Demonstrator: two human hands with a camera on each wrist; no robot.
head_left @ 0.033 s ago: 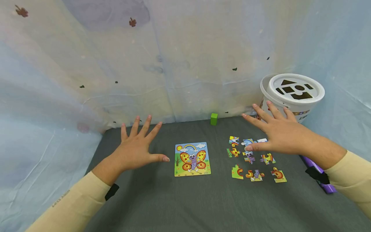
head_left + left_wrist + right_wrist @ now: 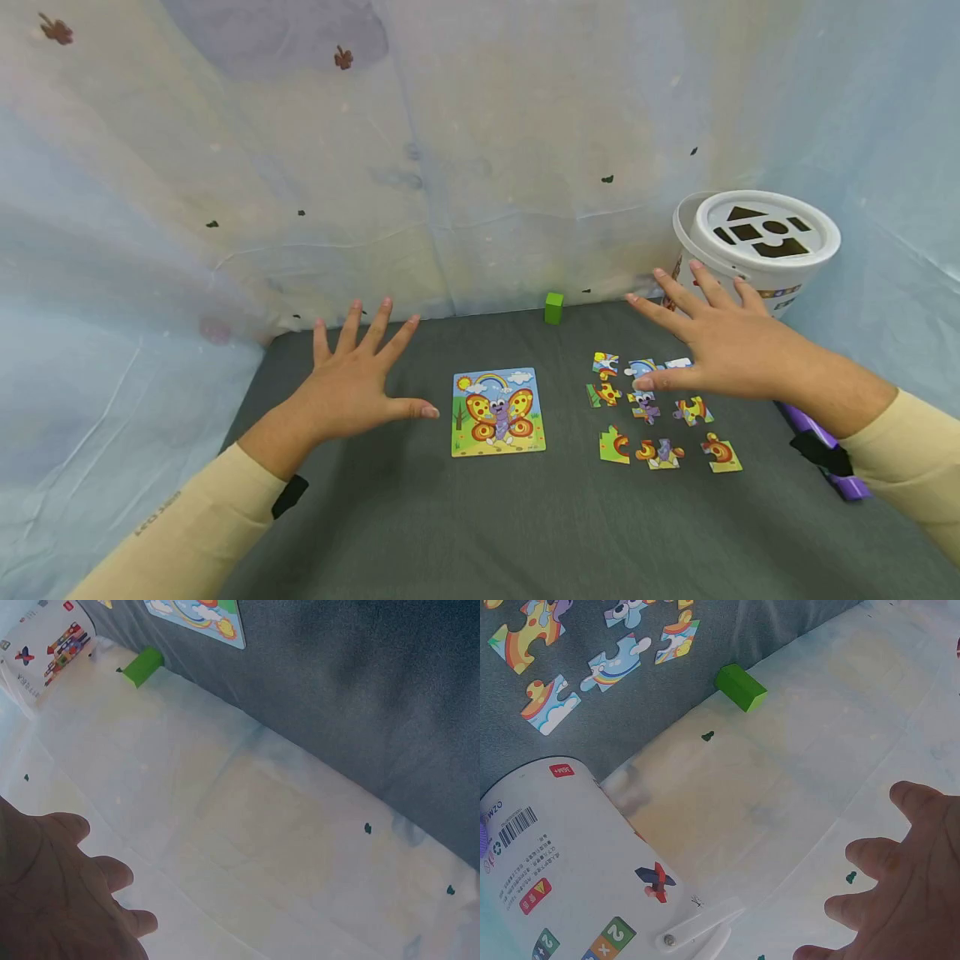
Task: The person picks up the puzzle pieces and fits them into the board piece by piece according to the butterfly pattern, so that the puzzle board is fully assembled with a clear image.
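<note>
My left hand [image 2: 348,392] is held up with its fingers spread, left of a square butterfly picture board [image 2: 498,412] on the dark cloth. Nothing is in its grasp; its thumb points toward the board. On the right side, my right hand [image 2: 731,346] is likewise spread and holds nothing. In the head view it overlaps the upper right of a group of loose jigsaw pieces [image 2: 664,453], hiding part of them. The pieces lie in rough rows, apart from each other, with matching butterfly artwork. In the right wrist view, a rainbow puzzle piece [image 2: 616,663] shows plainly.
At the back right stands a white bucket [image 2: 757,271] whose lid [image 2: 806,218] has shaped holes. A green block [image 2: 553,308] sits by the back edge of the dark cloth [image 2: 480,533]. Something purple [image 2: 851,487] lies under the right forearm. A pale curtain [image 2: 480,150] hangs behind.
</note>
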